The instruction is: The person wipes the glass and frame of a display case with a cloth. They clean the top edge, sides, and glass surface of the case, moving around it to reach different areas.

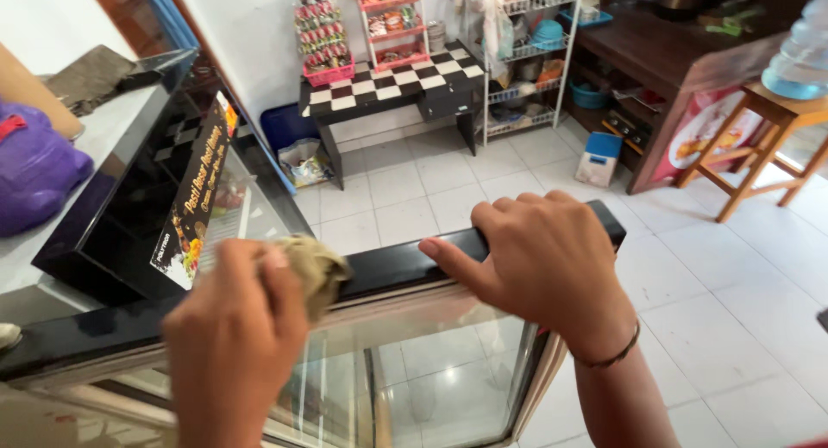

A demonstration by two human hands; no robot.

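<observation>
A crumpled tan cloth is gripped in the closed left hand and pressed against the door's black top frame. The right hand is clamped over that frame. Wiping appears underway; steady bracing and further strokes along the frame are judged necessary.

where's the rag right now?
Head view, lower left: the rag is bunched in the left hand, pressed on the glass door's black frame.
</observation>
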